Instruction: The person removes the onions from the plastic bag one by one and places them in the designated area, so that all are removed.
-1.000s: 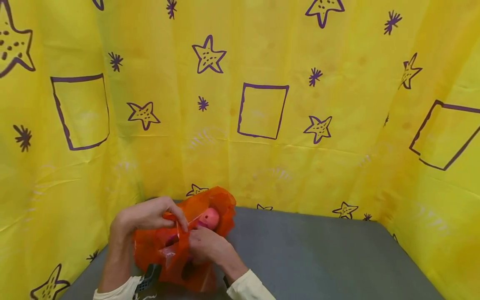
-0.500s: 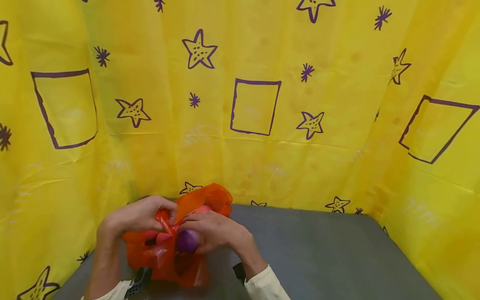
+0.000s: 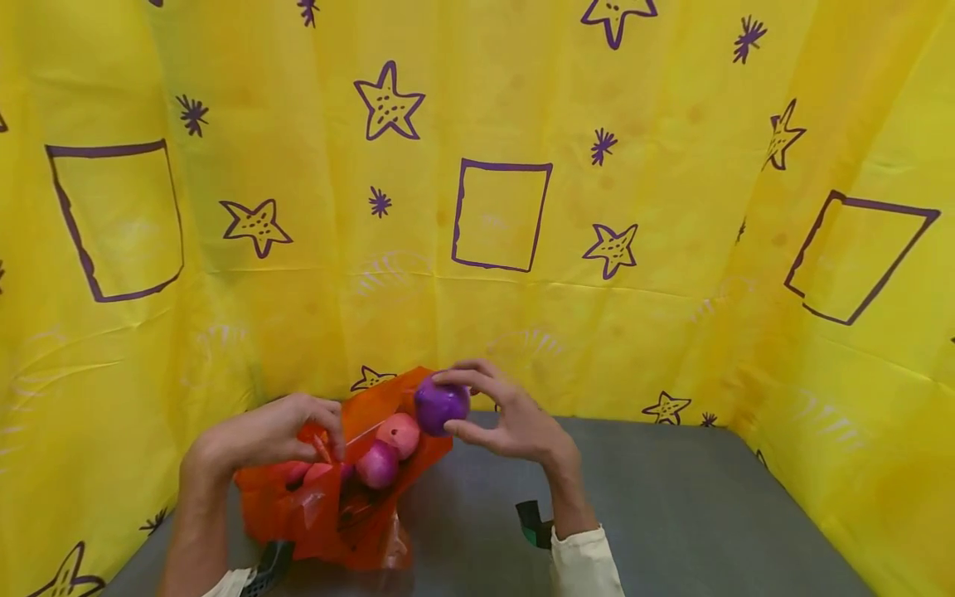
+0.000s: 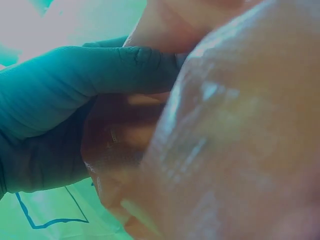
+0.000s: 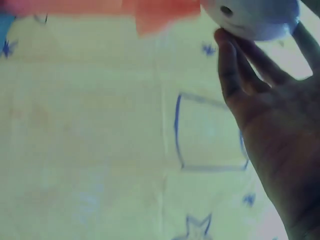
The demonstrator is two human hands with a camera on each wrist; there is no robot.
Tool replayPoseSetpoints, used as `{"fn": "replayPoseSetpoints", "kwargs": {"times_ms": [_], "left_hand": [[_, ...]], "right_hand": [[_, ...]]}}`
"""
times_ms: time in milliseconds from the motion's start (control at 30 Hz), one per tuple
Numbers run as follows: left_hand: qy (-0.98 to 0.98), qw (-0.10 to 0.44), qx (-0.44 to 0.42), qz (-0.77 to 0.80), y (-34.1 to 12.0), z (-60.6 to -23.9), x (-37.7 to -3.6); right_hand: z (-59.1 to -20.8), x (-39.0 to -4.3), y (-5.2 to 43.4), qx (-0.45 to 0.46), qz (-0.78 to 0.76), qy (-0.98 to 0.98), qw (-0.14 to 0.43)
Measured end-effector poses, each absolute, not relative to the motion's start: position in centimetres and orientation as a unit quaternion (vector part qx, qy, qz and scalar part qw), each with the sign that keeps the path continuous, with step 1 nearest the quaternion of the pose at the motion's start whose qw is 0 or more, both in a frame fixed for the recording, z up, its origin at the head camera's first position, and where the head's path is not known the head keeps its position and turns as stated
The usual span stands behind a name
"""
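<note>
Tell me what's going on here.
A person works at a grey table walled by a yellow star-print sheet. The left hand grips the edge of an orange plastic bag, holding its mouth open. The right hand holds a purple ball in its fingertips just above the bag's opening. Two pink balls sit in the bag's mouth.

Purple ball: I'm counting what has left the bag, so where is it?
In the head view the purple ball sits in the right hand, above the orange bag mouth.
</note>
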State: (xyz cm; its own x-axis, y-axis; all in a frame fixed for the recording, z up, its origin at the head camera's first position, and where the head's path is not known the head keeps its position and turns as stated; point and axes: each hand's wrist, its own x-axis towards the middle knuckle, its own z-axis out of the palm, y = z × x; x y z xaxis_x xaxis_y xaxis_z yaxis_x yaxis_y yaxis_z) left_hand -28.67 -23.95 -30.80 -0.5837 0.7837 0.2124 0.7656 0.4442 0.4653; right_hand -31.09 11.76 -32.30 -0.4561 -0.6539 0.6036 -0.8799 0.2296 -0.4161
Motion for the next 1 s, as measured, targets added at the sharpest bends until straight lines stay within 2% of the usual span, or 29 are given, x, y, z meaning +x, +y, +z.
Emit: {"fn": "replayPoseSetpoints", "kwargs": {"times_ms": [167,300,400,533,733,1000], "left_hand": [[0.853,0.010,0.449,0.265,-24.0,-30.9,-28.5],[0.857,0.010,0.438,0.271,-24.0,-30.8,-28.5],[0.856,0.003,0.439,0.273,-24.1,-31.0,-28.5],[0.850,-0.007,0.451,0.272,-24.3,-31.2,-28.4],[0.848,-0.017,0.456,0.268,-24.5,-31.2,-28.4],[0.826,-0.017,0.490,0.279,-24.4,-31.8,-28.7]], "right_hand": [[-33.1,-32.8,14.9,0.384,0.381,-0.803,0.251],[-34.8,-34.4,17.2,0.248,0.379,-0.850,0.269],[-36.3,-35.3,18.5,0.149,0.380,-0.879,0.247],[-38.5,-36.4,19.7,0.070,0.368,-0.907,0.192],[-41.2,-37.4,20.9,0.021,0.360,-0.925,0.124],[-43.9,-37.6,21.3,0.001,0.372,-0.922,0.106]]}}
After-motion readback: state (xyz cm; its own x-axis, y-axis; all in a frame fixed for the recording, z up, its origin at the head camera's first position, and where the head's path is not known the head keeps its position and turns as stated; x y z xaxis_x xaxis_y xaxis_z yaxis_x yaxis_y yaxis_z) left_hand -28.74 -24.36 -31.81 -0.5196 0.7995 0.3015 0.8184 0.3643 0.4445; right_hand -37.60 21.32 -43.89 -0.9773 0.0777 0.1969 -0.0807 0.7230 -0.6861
